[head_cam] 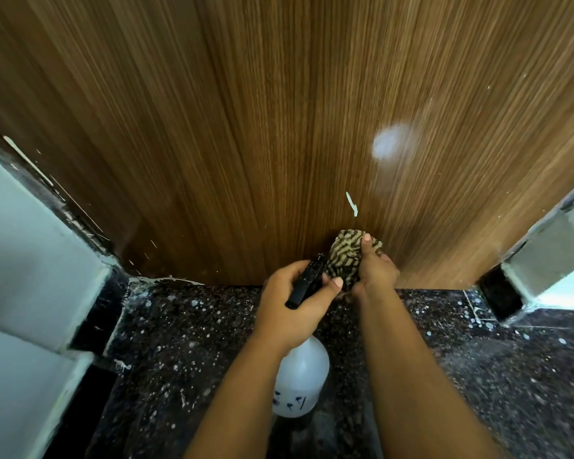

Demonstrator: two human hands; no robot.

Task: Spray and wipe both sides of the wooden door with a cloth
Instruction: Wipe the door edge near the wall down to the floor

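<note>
The brown wooden door (279,127) fills the upper view, with a white paint streak (351,203) and a round glare spot on it. My left hand (292,309) grips the black trigger head (307,281) of a white spray bottle (300,382), whose body hangs below my wrist. My right hand (375,276) holds a bunched striped cloth (345,256) against the door's lower part, thumb pointing up over it. Both hands are close together near the door's bottom edge.
The floor (196,342) is dark speckled stone with white paint splatter. A pale wall and frame (30,243) stand at the left. Another pale wall corner (550,260) stands at the right of the door.
</note>
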